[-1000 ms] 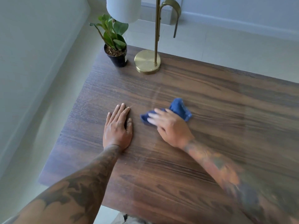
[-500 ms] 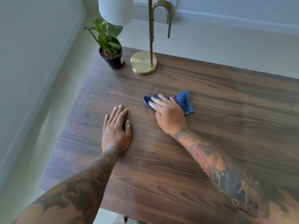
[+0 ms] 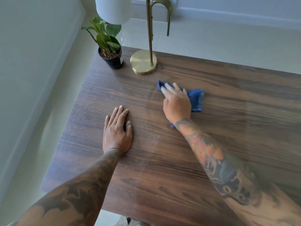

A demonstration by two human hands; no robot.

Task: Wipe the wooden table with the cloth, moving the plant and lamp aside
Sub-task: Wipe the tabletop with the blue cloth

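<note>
The fingers (image 3: pixel 169 88) of the right hand (image 3: pixel 176 105) lie stretched out and slightly spread, pressing flat on a crumpled dark blue cloth (image 3: pixel 196 99) a little above the middle of the frame; their tips are blurred. The cloth shows past the fingertips at its upper left corner, bunches out to the right of the knuckles, and a small scrap peeks from under the wrist. The tattooed right forearm runs from there down to the lower right corner.

The left hand (image 3: pixel 117 129) rests palm down on the dark brown wood-grain surface (image 3: pixel 162 168), left of centre, its fingers (image 3: pixel 119 113) straight and held close together, the thumb tucked alongside, holding nothing. It lies well apart from the cloth. Its tattooed forearm stretches to the lower left corner.

In the upper left part of the frame, at the far left corner of the surface, stands a small green leafy plant in a black plastic pot (image 3: pixel 112 57). Just beside it on the right sits the round brass base of a gold-coloured lamp (image 3: pixel 143 61), its thin stem rising out of the top edge and its white cylindrical shade (image 3: pixel 113 8) hanging above the plant's leaves. The cloth lies near the lamp base, below and right of it, not touching. Pale floor tiles (image 3: pixel 228 46) fill the area beyond the surface.
</note>
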